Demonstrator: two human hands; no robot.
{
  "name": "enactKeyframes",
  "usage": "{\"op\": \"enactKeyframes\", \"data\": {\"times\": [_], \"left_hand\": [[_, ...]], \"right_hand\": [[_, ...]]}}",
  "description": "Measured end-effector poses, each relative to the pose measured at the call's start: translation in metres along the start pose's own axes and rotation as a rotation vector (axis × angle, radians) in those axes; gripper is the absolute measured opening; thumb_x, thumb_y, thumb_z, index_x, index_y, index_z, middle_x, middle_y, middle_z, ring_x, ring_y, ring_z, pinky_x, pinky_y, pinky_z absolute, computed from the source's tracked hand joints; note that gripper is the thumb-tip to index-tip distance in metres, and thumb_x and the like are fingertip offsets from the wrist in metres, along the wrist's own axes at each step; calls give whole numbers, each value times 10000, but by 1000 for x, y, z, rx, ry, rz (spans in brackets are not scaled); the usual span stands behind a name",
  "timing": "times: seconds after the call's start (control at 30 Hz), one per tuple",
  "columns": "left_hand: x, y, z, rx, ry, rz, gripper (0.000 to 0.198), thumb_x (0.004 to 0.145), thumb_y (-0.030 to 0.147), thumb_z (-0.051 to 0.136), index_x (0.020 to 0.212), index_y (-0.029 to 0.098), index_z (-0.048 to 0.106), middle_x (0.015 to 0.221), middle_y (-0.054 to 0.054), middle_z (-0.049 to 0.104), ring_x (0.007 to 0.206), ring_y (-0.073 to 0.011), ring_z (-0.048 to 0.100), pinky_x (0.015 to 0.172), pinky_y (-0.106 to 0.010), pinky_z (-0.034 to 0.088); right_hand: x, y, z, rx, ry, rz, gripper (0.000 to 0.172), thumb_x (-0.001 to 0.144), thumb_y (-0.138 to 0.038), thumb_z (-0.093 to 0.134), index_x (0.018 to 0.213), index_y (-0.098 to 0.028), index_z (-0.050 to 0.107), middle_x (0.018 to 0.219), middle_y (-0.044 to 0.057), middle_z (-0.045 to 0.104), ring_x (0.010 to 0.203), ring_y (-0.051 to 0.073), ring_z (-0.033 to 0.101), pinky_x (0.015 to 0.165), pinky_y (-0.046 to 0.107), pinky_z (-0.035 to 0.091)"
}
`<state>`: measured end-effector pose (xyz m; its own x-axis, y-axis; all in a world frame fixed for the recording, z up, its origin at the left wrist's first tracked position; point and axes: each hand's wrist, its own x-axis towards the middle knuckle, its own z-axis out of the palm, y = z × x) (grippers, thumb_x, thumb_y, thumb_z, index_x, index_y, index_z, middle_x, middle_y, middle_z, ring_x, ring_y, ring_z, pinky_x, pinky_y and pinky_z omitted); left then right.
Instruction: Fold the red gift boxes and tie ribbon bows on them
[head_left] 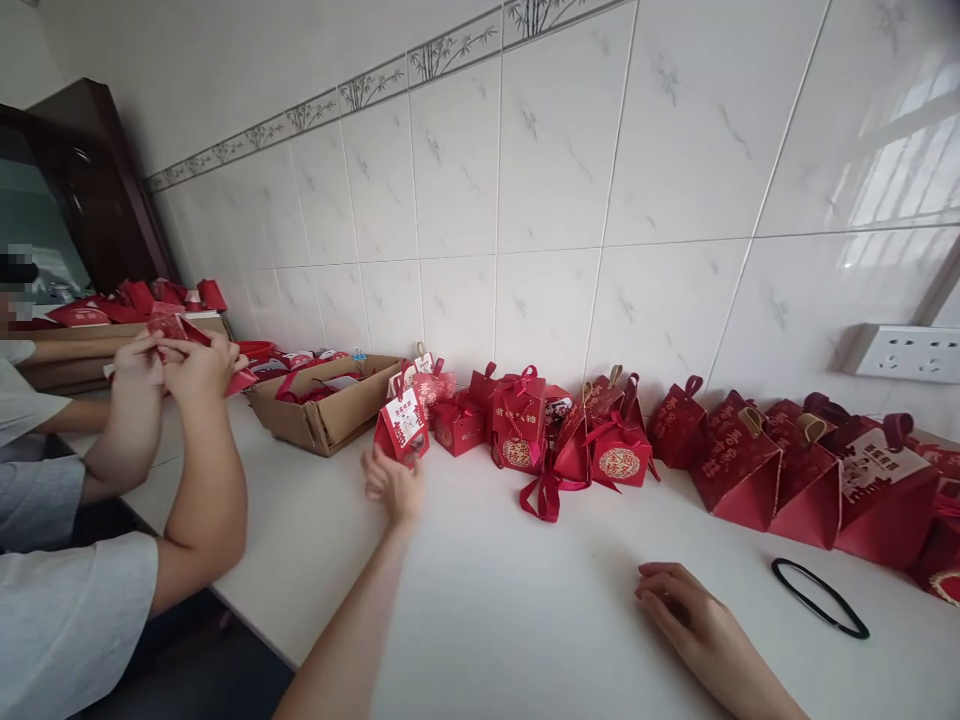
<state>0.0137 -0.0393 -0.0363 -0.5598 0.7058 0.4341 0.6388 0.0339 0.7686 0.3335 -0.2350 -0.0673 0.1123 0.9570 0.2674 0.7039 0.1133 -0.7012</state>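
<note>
My left hand [395, 490] reaches to the near side of a small red gift box [401, 425] with a white printed front and a ribbon loop. Its fingers are apart, slightly blurred, and overlap the box's lower edge; whether they touch it I cannot tell. On the white table [517, 610] rests my right hand [686, 610], fingers loosely bent, with nothing in them. Beyond the hands stand several red gift boxes [517, 410] with gold print and ribbons. A black loop band [820, 598] lies to the right of my right hand.
Several larger red boxes [735, 460] line the tiled wall [555, 200] at right. A cardboard box [330, 405] with red pieces stands left. Farther left, a co-worker's hands [195, 360] hold a red piece; another person sits beyond. A power socket [907, 353] is on the wall.
</note>
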Motion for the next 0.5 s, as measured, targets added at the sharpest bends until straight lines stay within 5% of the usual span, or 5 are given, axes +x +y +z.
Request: {"op": "enactKeyframes", "data": {"times": [0.1,0.23,0.37,0.5], "left_hand": [[25,-6,-3,-24,9,-135,764,829,369,533,1413,77,136,1460,-332,251,1415,-414,176,1020,-697,242],[33,-9,-4,-109,-54,-170,716,753,310,628,1346,110,282,1373,-263,419,1320,-394,391,1067,-626,271],[24,-15,-17,-255,-98,-156,532,742,236,615,1216,124,401,1292,-212,482,1231,-310,516,1007,-437,450],[-8,-10,-41,-415,-205,-86,422,760,217,596,1138,149,422,1135,-156,610,1071,-263,631,912,-410,531]], "right_hand": [[1,-4,3,-1,-36,-13,341,848,-454,420,725,-229,645,1038,103,623,648,186,663,658,336,572],[0,-11,6,1,-22,-30,314,851,-419,397,715,-228,606,1020,97,603,627,175,640,636,339,565],[-2,-16,5,15,-21,-39,304,847,-392,372,704,-222,580,1004,103,593,626,174,627,638,353,558],[1,-20,6,59,14,-31,313,852,-415,379,688,-220,561,969,101,602,640,182,617,650,363,550]]}}
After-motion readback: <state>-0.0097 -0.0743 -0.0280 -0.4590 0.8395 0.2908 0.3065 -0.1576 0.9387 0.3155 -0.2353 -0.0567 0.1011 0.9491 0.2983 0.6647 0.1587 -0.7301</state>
